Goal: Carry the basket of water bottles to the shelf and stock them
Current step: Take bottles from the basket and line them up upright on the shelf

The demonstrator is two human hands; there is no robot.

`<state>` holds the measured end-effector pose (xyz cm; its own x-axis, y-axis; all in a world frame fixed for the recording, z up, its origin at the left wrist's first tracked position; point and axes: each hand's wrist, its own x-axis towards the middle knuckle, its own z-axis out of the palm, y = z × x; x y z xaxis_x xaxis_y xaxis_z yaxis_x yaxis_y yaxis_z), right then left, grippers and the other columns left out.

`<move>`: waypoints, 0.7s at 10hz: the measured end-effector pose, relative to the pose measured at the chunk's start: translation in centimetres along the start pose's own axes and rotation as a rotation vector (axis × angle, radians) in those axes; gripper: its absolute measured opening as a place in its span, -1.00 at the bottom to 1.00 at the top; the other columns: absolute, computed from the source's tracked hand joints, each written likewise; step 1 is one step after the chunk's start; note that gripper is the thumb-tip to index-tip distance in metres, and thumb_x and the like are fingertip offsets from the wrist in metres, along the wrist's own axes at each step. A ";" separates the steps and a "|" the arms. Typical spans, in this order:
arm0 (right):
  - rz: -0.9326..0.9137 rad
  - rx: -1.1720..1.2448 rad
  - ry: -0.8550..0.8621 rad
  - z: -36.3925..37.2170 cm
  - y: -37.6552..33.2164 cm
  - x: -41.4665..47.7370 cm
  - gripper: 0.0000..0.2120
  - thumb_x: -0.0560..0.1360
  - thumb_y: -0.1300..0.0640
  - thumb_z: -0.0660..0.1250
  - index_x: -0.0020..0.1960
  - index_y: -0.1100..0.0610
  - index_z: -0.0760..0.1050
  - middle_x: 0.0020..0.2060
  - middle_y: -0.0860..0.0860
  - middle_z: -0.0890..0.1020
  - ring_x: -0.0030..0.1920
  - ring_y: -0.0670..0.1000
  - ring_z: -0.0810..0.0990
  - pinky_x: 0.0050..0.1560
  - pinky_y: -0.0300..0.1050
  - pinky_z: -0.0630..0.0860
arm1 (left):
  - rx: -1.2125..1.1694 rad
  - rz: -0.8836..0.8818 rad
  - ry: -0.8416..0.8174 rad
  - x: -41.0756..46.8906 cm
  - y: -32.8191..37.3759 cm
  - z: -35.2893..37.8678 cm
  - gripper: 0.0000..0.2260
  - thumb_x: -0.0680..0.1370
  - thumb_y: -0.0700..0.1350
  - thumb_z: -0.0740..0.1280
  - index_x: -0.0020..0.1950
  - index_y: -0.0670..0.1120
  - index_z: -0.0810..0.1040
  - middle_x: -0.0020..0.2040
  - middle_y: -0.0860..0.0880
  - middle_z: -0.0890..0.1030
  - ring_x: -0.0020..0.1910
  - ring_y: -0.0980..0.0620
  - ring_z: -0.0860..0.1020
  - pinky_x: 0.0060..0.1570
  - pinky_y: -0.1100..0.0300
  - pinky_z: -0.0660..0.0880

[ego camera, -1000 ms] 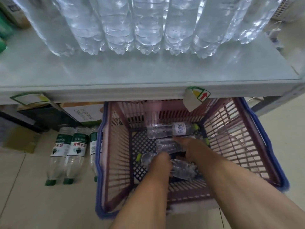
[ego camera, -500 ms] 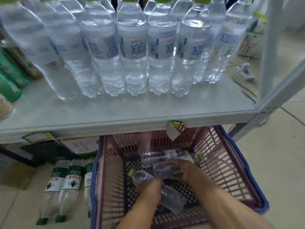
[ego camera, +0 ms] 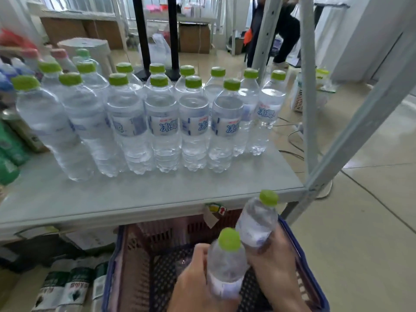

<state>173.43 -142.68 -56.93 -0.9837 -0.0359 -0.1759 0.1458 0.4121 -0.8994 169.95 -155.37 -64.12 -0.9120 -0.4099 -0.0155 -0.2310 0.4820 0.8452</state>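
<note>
My left hand [ego camera: 195, 282] grips a clear water bottle [ego camera: 225, 264] with a green cap, held upright above the pink basket [ego camera: 135, 266]. My right hand [ego camera: 276, 264] grips a second water bottle [ego camera: 256, 221], tilted, its cap just below the front edge of the grey shelf [ego camera: 135, 194]. The basket, with a blue rim, stands on the floor under the shelf. Two rows of matching green-capped bottles [ego camera: 162, 122] stand upright on the shelf, leaving a bare strip along its front.
Green-labelled bottles [ego camera: 67, 289] stand on the floor left of the basket. A slanted metal shelf post [ego camera: 351, 131] rises at the right. Green packages [ego camera: 9, 149] sit at the shelf's left end. A person [ego camera: 286, 30] stands far back.
Both hands closed on bottles lying in the basket and lifted them up and out toward the shelf. The view has risen from the basket to the shelf top.
</note>
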 end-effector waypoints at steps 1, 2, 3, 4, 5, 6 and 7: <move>-0.174 0.030 0.043 -2.5 -3.5 -0.2 -0.50 0.27 0.21 0.65 0.13 0.06 0.51 -0.24 -0.31 0.72 -0.26 -0.35 0.67 -0.26 -0.45 0.53 | -0.209 -0.007 -0.069 -9.7 8.4 -10.5 -0.47 0.23 0.07 0.62 0.14 0.20 0.52 -0.11 0.20 0.75 -0.17 0.32 0.71 -0.10 0.27 0.66; -0.244 0.065 0.134 -4.8 -4.9 1.3 -0.44 0.24 0.23 0.65 0.15 -0.07 0.54 -0.10 -0.13 0.76 -0.09 -0.08 0.75 0.00 -0.08 0.64 | -0.172 0.186 -0.036 -7.6 10.8 -11.4 -0.41 0.22 0.05 0.68 0.15 0.22 0.51 -0.04 0.24 0.74 -0.10 0.33 0.71 -0.10 0.36 0.63; -0.322 0.069 0.212 -6.9 -6.6 4.2 -0.52 0.27 0.18 0.66 0.11 0.04 0.54 -0.05 -0.04 0.74 -0.03 0.02 0.74 0.07 0.15 0.65 | -0.204 0.262 0.046 -4.8 13.3 -11.4 -0.40 0.30 0.04 0.68 0.22 0.23 0.46 0.01 0.26 0.72 -0.02 0.37 0.67 -0.10 0.49 0.57; -0.350 0.078 0.287 -7.1 -7.9 7.2 -0.54 0.34 0.18 0.63 0.15 0.00 0.54 0.01 -0.05 0.72 0.06 0.04 0.70 0.10 0.17 0.64 | -0.187 0.280 0.112 -1.0 15.3 -10.0 -0.37 0.33 0.05 0.67 0.30 0.16 0.46 0.02 0.25 0.69 -0.03 0.36 0.66 -0.10 0.53 0.55; -0.358 0.048 0.342 -6.2 -8.2 9.1 -0.50 0.38 0.10 0.61 0.26 0.02 0.52 0.07 -0.01 0.71 0.15 0.07 0.65 0.16 0.10 0.59 | -0.161 0.282 0.141 2.1 16.1 -8.5 -0.36 0.37 -0.01 0.66 0.38 0.07 0.47 0.10 0.16 0.72 -0.03 0.26 0.66 -0.08 0.51 0.57; -0.383 -0.030 0.316 -5.8 -8.5 10.1 -0.37 0.41 0.04 0.58 0.42 -0.03 0.43 0.20 -0.03 0.67 0.24 0.02 0.60 0.24 0.00 0.52 | -0.148 0.275 0.171 3.7 16.3 -7.4 -0.36 0.42 -0.08 0.63 0.43 0.03 0.45 0.14 0.13 0.69 -0.07 0.37 0.54 -0.17 0.73 0.38; -0.382 -0.080 0.298 -6.2 -8.2 10.7 -0.33 0.43 0.02 0.57 0.46 0.00 0.37 0.26 0.03 0.63 0.31 0.03 0.56 0.25 -0.05 0.45 | -0.109 0.282 0.181 4.3 16.5 -6.2 -0.36 0.49 -0.14 0.57 0.49 -0.03 0.36 0.19 0.14 0.58 -0.08 0.55 0.42 -0.03 0.72 0.31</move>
<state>161.03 -140.80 -48.97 -0.9543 0.0588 0.2931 -0.2283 0.4895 -0.8416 164.32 -153.97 -46.93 -0.8576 -0.4075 0.3137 0.0684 0.5143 0.8549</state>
